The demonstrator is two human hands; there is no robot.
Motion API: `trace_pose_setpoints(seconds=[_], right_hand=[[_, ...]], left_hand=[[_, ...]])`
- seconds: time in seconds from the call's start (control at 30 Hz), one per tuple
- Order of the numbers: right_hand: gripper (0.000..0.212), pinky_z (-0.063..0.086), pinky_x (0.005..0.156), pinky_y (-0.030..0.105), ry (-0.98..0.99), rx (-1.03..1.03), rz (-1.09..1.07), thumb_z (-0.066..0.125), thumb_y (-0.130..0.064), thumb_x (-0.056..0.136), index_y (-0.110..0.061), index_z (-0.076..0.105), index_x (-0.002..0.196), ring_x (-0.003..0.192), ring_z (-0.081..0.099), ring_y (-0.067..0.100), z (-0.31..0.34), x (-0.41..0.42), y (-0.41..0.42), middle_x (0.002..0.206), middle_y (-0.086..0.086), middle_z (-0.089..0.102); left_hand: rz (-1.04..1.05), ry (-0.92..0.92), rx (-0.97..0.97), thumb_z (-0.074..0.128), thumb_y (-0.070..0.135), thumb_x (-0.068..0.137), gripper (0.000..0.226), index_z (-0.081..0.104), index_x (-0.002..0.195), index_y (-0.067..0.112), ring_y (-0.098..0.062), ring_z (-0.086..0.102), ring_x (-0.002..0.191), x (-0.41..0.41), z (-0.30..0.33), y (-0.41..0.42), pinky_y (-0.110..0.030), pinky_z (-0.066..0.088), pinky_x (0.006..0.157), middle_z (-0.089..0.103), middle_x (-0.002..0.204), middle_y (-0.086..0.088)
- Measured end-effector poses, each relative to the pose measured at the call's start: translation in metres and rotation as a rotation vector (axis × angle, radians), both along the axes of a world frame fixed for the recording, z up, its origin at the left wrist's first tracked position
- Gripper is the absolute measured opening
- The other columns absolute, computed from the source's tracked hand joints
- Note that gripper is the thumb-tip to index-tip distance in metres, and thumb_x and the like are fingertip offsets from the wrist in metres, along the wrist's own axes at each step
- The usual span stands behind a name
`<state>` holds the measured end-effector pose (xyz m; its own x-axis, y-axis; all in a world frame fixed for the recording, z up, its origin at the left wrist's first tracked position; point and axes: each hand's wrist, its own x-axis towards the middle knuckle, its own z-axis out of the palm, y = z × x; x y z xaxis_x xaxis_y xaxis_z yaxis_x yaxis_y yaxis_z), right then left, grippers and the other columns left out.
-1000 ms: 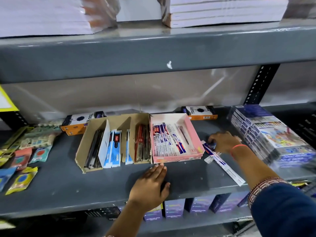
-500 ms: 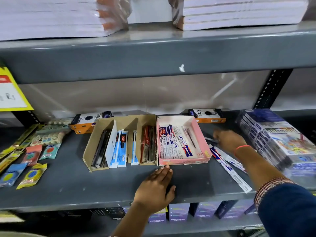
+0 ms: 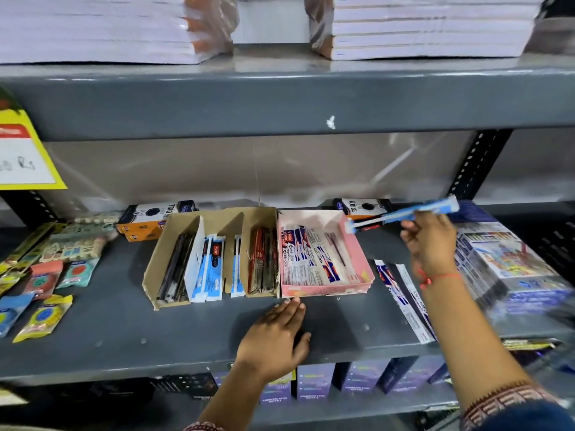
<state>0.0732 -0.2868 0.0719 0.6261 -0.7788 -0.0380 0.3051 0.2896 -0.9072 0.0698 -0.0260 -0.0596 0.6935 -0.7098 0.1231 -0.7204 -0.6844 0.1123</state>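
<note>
My right hand (image 3: 431, 242) holds a long blue-and-white pen packet (image 3: 404, 213) lifted above the shelf, its left end over the right wall of the pink box (image 3: 362, 262). That box holds several white, red and blue pen packets. Two more packets (image 3: 404, 298) lie flat on the grey shelf (image 3: 124, 331) to the right of the box. My left hand (image 3: 275, 335) rests flat on the shelf, fingertips touching the pink box's front edge. A brown cardboard divider box (image 3: 211, 222) with black, blue and red pens stands left of the pink box.
A stack of shrink-wrapped colour boxes (image 3: 510, 265) fills the shelf's right end. Small pouches (image 3: 43, 315) lie at the left. Orange-and-black boxes (image 3: 149, 219) stand at the back. Book stacks (image 3: 420, 26) sit on the shelf above; a yellow price tag (image 3: 25, 157) hangs left.
My right hand has picked a blue packet up from the shelf beside the pink box and raised it toward the box. My left hand has stayed put on the shelf.
</note>
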Motion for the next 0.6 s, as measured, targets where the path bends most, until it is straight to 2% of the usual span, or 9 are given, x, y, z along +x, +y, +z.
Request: trace_pose_setpoints(seconds=[0.1, 0.33, 0.47, 0.6], right_hand=[[0.031, 0.034, 0.033, 0.008, -0.035, 0.181, 0.032, 0.041, 0.002, 0.090, -0.021, 0.042, 0.069, 0.030, 0.045, -0.004, -0.009, -0.023, 0.022, 0.033, -0.010, 0.050], [0.031, 0.027, 0.027, 0.008, 0.066, 0.331, 0.093, 0.040, 0.001, 0.090, -0.020, 0.045, 0.067, 0.024, 0.037, -0.001, -0.036, -0.055, 0.070, 0.037, -0.008, 0.044], [0.031, 0.024, 0.027, 0.007, 0.103, 0.328, 0.096, 0.039, -0.001, 0.090, -0.019, 0.042, 0.066, 0.022, 0.035, -0.001, -0.038, -0.061, 0.088, 0.028, -0.010, 0.042], [0.030, 0.023, 0.029, 0.007, 0.135, 0.332, 0.144, 0.041, -0.002, 0.090, -0.019, 0.043, 0.066, 0.023, 0.035, -0.001, -0.038, -0.064, 0.097, 0.030, -0.009, 0.047]], left_hand=[[-0.001, -0.006, 0.005, 0.022, 0.047, 0.095, 0.058, 0.015, 0.144, 0.017, -0.012, 0.009, 0.140, 0.000, -0.002, -0.001, -0.019, -0.006, 0.104, 0.012, 0.154, 0.000], [0.012, 0.030, -0.064, 0.028, 0.047, 0.095, 0.056, 0.023, 0.143, 0.018, -0.013, 0.017, 0.138, -0.001, 0.001, 0.001, -0.024, 0.013, 0.110, 0.021, 0.153, 0.001], [0.016, 0.049, -0.073, 0.030, 0.045, 0.096, 0.054, 0.024, 0.143, 0.018, -0.012, 0.015, 0.138, -0.002, 0.004, 0.007, -0.022, 0.012, 0.109, 0.021, 0.153, 0.002], [0.047, 0.068, -0.030, 0.026, 0.045, 0.097, 0.053, 0.020, 0.144, 0.022, -0.009, 0.010, 0.139, 0.000, 0.005, 0.024, -0.027, 0.024, 0.108, 0.015, 0.154, 0.006]])
